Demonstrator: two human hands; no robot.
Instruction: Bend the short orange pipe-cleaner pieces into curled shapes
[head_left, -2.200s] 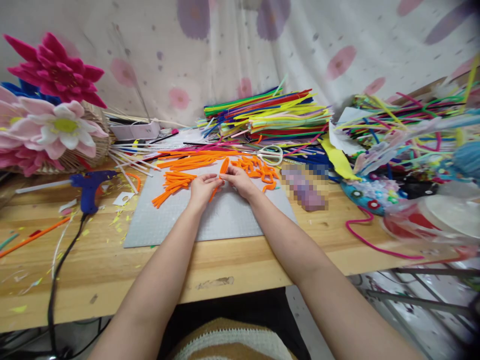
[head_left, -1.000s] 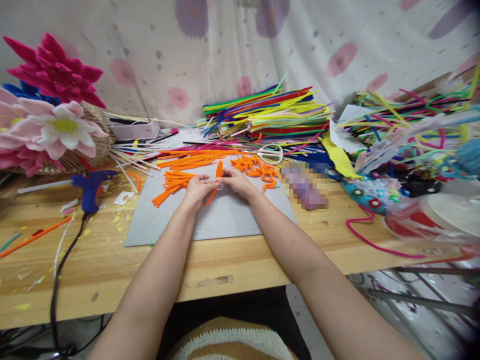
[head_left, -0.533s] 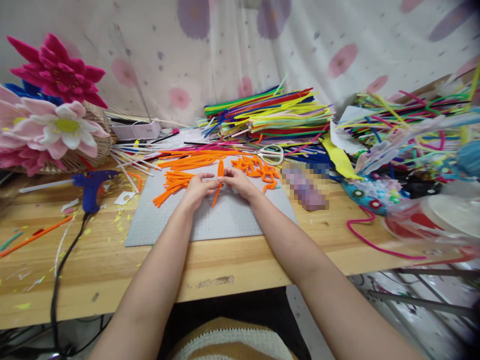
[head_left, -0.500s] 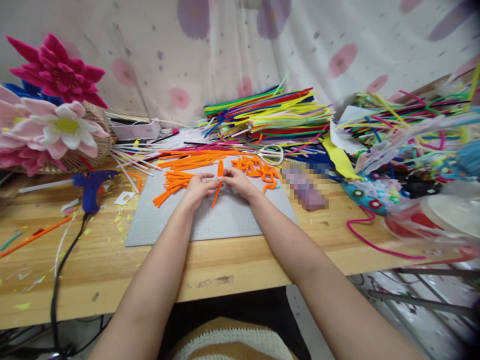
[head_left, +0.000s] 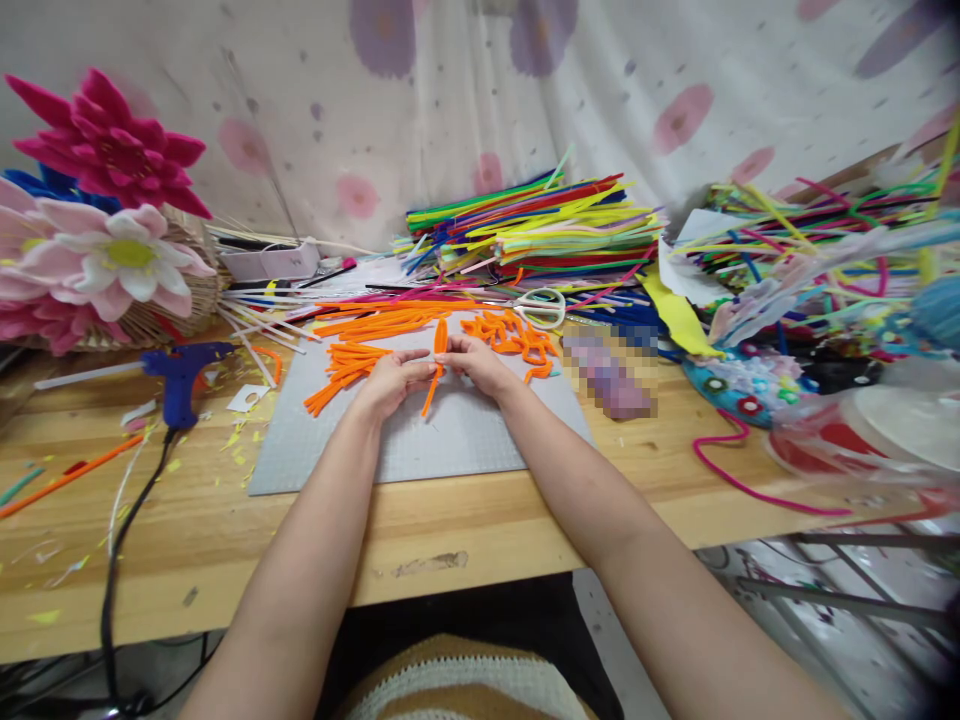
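An orange pipe cleaner [head_left: 441, 336], folded into a narrow upright loop with a tail hanging below, is held over the grey cutting mat [head_left: 442, 450]. My left hand [head_left: 397, 382] pinches it from the left, thumb and fingers closed at its lower part. From the right, my right hand [head_left: 472, 362] grips the same piece with its fingertips. Left of my hands lie cut orange pipe cleaners [head_left: 341, 378] in a bunch. Longer orange pieces [head_left: 375, 322] rest behind, and bent orange pieces [head_left: 517, 338] form a pile on the right.
White-handled scissors [head_left: 541, 308] lie behind the bent pile. A blue glue gun [head_left: 180, 385] with a black cord is on the left, below felt-like flowers [head_left: 124, 255]. Colourful pipe cleaner bundles [head_left: 540, 225] stand at the back. A plastic-wrapped tub [head_left: 862, 435] is at right.
Both hands stay almost in place on the orange pipe cleaner. The left hand's fingers shift slightly, and the whole view moves a little.
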